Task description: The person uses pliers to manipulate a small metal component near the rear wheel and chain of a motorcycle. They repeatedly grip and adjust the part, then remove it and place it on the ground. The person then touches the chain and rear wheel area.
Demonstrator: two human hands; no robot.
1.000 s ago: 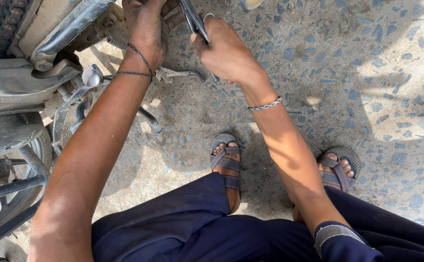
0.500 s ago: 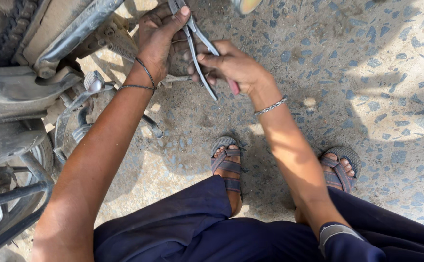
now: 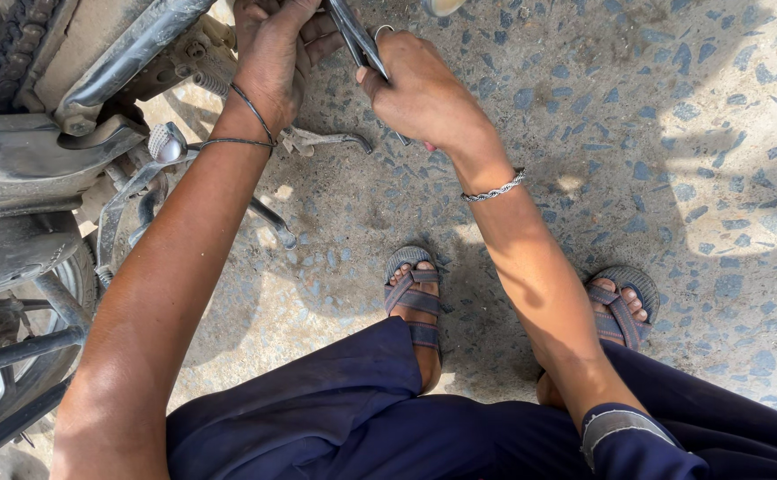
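Squatting on speckled stone floor (image 3: 673, 133), right hand (image 3: 419, 93) grips pliers (image 3: 357, 40) beside motorcycle (image 3: 42, 178).

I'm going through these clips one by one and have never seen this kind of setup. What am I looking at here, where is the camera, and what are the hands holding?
The camera sits on a person's head and looks down, so both arms reach away from you. No robot is involved. The person squats on speckled stone ground, feet in strap sandals. At the left stands a motorcycle, seen in part: frame, chain, wheel. The right hand, with a metal bracelet at the wrist, grips the handles of metal pliers. The left hand, with a thin cord round the wrist, reaches up beside the pliers near the bike's underside; what it touches is cut off by the picture's edge. A bent metal rod lies on the ground below the hands.
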